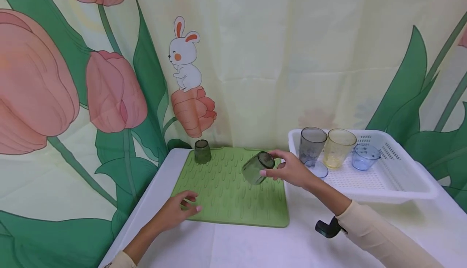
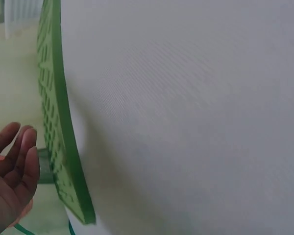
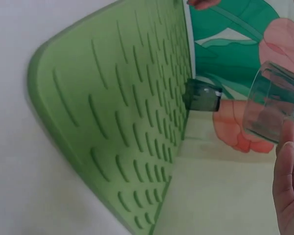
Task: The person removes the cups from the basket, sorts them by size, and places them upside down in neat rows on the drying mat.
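Observation:
My right hand (image 1: 290, 168) pinches a greenish-grey glass (image 1: 253, 170) near its base. The glass is tilted, its mouth facing down and to the left, over the right part of a green ridged drying mat (image 1: 233, 203). In the right wrist view the same glass (image 3: 269, 105) shows clear of the mat, with fingers along its side. A smaller dark green glass (image 1: 202, 152) stands upside down at the mat's far left corner. Over the mat's near left edge, my left hand (image 1: 176, 211) hovers with loosely bent fingers and holds nothing.
A white plastic basket (image 1: 408, 195) stands on the right of the table. In it are a grey glass (image 1: 312, 142), a yellow glass (image 1: 339, 148), a blue cup (image 1: 365, 157) and a clear bluish glass piece (image 1: 316, 169). A printed curtain (image 1: 251, 57) hangs behind the mat.

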Motion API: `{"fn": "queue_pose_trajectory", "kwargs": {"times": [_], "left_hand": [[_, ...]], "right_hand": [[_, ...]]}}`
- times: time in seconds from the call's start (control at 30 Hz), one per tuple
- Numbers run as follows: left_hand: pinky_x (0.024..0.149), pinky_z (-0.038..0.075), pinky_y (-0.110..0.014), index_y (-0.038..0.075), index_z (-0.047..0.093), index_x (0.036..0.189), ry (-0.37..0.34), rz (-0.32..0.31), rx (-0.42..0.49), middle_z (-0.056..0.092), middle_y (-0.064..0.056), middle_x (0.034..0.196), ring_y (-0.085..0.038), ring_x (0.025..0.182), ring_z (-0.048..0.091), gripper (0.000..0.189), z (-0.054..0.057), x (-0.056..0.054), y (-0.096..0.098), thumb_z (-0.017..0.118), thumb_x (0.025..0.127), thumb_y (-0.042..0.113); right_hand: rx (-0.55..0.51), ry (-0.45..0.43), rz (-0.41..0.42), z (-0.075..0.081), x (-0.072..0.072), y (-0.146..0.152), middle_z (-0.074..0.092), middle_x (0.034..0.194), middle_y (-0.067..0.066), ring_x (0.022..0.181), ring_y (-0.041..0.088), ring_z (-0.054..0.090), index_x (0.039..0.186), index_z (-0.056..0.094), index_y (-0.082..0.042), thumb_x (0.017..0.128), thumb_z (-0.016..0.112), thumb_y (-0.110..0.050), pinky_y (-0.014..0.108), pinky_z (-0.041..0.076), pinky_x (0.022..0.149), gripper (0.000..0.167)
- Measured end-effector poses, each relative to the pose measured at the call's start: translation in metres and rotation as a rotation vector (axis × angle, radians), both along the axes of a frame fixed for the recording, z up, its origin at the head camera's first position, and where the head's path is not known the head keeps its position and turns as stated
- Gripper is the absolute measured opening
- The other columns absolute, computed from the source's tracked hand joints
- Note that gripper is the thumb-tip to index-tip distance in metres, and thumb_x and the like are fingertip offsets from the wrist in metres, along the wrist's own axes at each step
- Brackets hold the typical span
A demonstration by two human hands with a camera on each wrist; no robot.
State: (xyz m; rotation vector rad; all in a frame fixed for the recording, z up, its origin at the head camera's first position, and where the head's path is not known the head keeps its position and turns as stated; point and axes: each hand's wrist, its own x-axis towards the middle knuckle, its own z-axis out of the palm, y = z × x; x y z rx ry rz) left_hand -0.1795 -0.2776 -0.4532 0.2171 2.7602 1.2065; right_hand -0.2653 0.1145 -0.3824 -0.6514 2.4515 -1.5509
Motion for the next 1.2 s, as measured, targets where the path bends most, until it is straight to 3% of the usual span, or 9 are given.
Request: {"fn": "queue_pose_trajectory", "kwargs": {"times": [0.23, 0.4, 0.6, 0.8, 1.0, 1.2], "left_hand": [[0.073, 0.052, -0.031, 0.005, 0.063, 0.127, -0.029, 0.073, -0.063, 0.066, -0.011, 0.122, -0.022, 0.103, 0.064, 0.051, -0.010, 0.003, -0.027, 0.077, 0.089, 0.036], [0.073, 0.051, -0.030, 0.004, 0.064, 0.125, -0.049, 0.110, -0.091, 0.066, -0.010, 0.122, -0.018, 0.099, 0.061, 0.052, -0.016, 0.003, -0.037, 0.078, 0.088, 0.037], [0.075, 0.050, -0.030, 0.000, 0.064, 0.124, -0.016, 0.084, -0.124, 0.065, -0.010, 0.118, -0.018, 0.096, 0.059, 0.054, -0.019, 0.003, -0.044, 0.078, 0.088, 0.037], [0.074, 0.048, -0.028, -0.002, 0.064, 0.122, 0.016, 0.069, -0.152, 0.064, -0.010, 0.112, -0.016, 0.090, 0.055, 0.049, -0.025, 0.001, -0.050, 0.078, 0.088, 0.031], [0.071, 0.046, -0.026, -0.001, 0.065, 0.118, 0.033, 0.066, -0.139, 0.063, -0.008, 0.106, -0.015, 0.086, 0.052, 0.043, -0.029, -0.004, -0.052, 0.078, 0.088, 0.027], [0.069, 0.045, -0.025, -0.002, 0.064, 0.118, 0.022, 0.075, -0.122, 0.061, -0.008, 0.105, -0.014, 0.084, 0.051, 0.044, -0.030, -0.005, -0.054, 0.079, 0.087, 0.026]], "right_hand": [[0.021, 0.008, 0.019, 0.006, -0.016, -0.016, 0.051, 0.143, 0.019, 0.077, 0.032, 0.071, 0.144, 0.049, -0.004, 0.082, 0.083, -0.033, 0.038, 0.054, 0.065, 0.077], [0.052, 0.012, 0.009, 0.009, -0.029, -0.028, 0.055, 0.140, 0.016, 0.074, 0.024, 0.071, 0.143, 0.050, -0.008, 0.081, 0.083, -0.038, 0.036, 0.052, 0.064, 0.076], [0.073, 0.022, 0.053, 0.011, -0.050, -0.042, 0.056, 0.137, 0.017, 0.072, 0.022, 0.070, 0.140, 0.053, -0.006, 0.084, 0.081, -0.036, 0.037, 0.055, 0.068, 0.069], [0.098, -0.001, 0.042, 0.012, -0.070, -0.061, 0.053, 0.140, 0.019, 0.077, 0.031, 0.070, 0.141, 0.050, -0.003, 0.085, 0.081, -0.035, 0.038, 0.057, 0.069, 0.071], [0.103, -0.037, 0.034, 0.003, -0.087, -0.081, 0.053, 0.141, 0.021, 0.081, 0.035, 0.071, 0.144, 0.046, -0.001, 0.086, 0.080, -0.032, 0.030, 0.056, 0.064, 0.074], [0.108, -0.048, 0.054, -0.006, -0.103, -0.103, 0.053, 0.139, 0.021, 0.082, 0.038, 0.070, 0.141, 0.049, -0.001, 0.087, 0.080, -0.030, 0.033, 0.057, 0.066, 0.069]]}}
